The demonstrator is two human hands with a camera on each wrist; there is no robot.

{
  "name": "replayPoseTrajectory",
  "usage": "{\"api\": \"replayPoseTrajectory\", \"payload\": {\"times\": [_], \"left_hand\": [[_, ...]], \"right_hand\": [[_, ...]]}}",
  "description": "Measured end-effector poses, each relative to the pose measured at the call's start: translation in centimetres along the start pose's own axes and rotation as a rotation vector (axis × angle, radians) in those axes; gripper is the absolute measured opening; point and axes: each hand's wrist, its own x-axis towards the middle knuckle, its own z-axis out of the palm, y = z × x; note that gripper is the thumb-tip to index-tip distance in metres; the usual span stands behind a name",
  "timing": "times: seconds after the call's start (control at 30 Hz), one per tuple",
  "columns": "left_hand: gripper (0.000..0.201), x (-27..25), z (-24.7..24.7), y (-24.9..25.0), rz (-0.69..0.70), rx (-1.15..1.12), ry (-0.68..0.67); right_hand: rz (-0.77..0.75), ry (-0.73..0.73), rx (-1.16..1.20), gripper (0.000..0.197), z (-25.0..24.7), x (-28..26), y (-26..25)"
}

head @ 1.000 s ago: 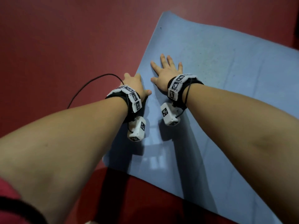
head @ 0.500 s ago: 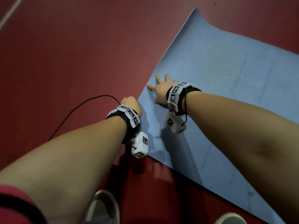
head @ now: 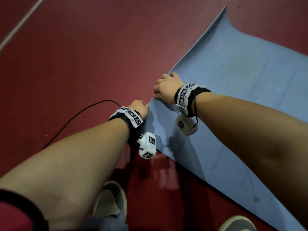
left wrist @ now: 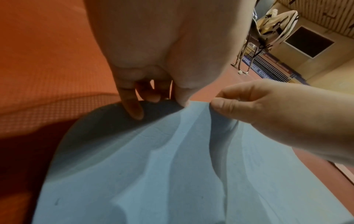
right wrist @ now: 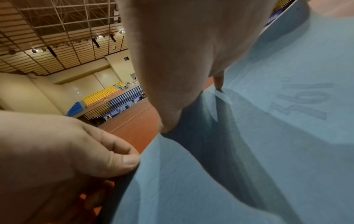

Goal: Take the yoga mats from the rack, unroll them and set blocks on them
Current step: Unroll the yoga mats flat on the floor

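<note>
A light blue yoga mat [head: 233,90] lies unrolled on the red floor, running to the right; its far corner curls up. Both hands hold its near short edge, lifted off the floor. My left hand [head: 139,110] pinches the edge near the corner, thumb on top [left wrist: 182,97]. A little further along the same edge my right hand [head: 166,88] pinches it too, thumb on top and fingers underneath [right wrist: 168,124]. The mat [left wrist: 153,166] wrinkles between the two grips. No blocks or rack show in any view.
A thin black cable [head: 80,117] loops over the red floor left of the mat. My two light shoes [head: 110,200] stand at the bottom, near the mat's long edge. A white line [head: 21,22] crosses the floor at top left. Far walls and stands appear in the wrist views.
A second ago both hands lay flat on the mat's end. They slid back to its short edge, curled round it and lifted it. The view tilted down, showing my shoes.
</note>
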Motion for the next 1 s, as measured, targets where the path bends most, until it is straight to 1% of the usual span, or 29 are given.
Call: {"api": "replayPoseTrajectory", "payload": {"times": [0.07, 0.17, 0.23, 0.27, 0.33, 0.4, 0.47, 0.5, 0.6, 0.63, 0.67, 0.7, 0.73, 0.77, 0.8, 0.87, 0.93, 1.0], "left_hand": [[0.028, 0.0, -0.3, 0.3, 0.022, -0.036, -0.037], [0.032, -0.4, -0.8, 1.2, 0.051, -0.041, -0.131], [0.023, -0.8, -1.0, 2.0, 0.036, -0.05, -0.194], [0.023, -0.9, -1.0, 2.4, 0.025, -0.047, -0.224], [0.033, -1.3, -1.0, 3.1, 0.013, -0.042, -0.257], [0.032, -1.5, -0.8, 3.6, -0.018, -0.099, -0.279], [0.027, -1.8, -0.5, 3.8, -0.04, -0.184, -0.298], [0.026, -2.0, -0.4, 3.9, -0.039, -0.187, -0.314], [0.026, -2.0, -0.2, 4.2, -0.046, -0.189, -0.359], [0.026, -2.2, -0.4, 4.4, -0.047, -0.187, -0.355], [0.025, -2.1, -0.6, 4.4, -0.037, -0.134, -0.354], [0.025, -1.9, -0.9, 4.2, -0.013, -0.02, -0.34], [0.029, -1.5, -1.0, 4.0, -0.003, 0.1, -0.301], [0.033, -1.3, -1.2, 3.7, -0.009, 0.169, -0.249], [0.034, -1.1, -1.3, 3.5, -0.005, 0.229, -0.205], [0.035, -0.7, -1.3, 2.9, 0.017, 0.355, -0.164], [0.032, -0.1, -0.9, 2.5, 0.039, 0.392, -0.113], [0.026, 0.2, -0.6, 2.7, 0.031, 0.391, -0.045]], "right_hand": [[0.033, -0.053, -0.014, 0.028, -1.2, -0.2, 0.2], [0.088, -0.136, -0.05, 0.029, -3.0, -0.1, 0.3], [0.137, -0.164, -0.028, 0.03, -3.9, -0.2, 0.4], [0.157, -0.175, -0.004, 0.028, -4.3, -0.3, 0.4], [0.191, -0.196, 0.032, 0.021, -4.9, -0.5, 0.6], [0.217, -0.234, 0.04, 0.016, -5.4, -0.8, 0.6], [0.253, -0.286, 0.043, 0.017, -5.7, -1.1, 0.5], [0.268, -0.302, 0.037, 0.017, -5.6, -1.1, 0.5], [0.262, -0.276, 0.07, 0.017, -5.5, -1.3, 1.1], [0.235, -0.242, 0.1, 0.018, -5.4, -1.2, 1.4], [0.202, -0.201, 0.126, 0.021, -5.4, -1.1, 1.8], [0.171, -0.151, 0.138, 0.022, -5.2, -1.0, 2.1], [0.14, -0.09, 0.15, 0.023, -5.0, -0.9, 2.6], [0.125, -0.034, 0.165, 0.026, -4.7, -0.8, 3.1], [0.131, 0.008, 0.187, 0.034, -4.5, -0.8, 3.7], [0.193, 0.033, 0.223, 0.05, -3.6, -0.9, 5.1], [0.244, 0.015, 0.22, 0.061, -2.8, -1.4, 6.2], [0.263, 0.049, 0.195, 0.066, -2.1, -1.6, 6.7]]}}
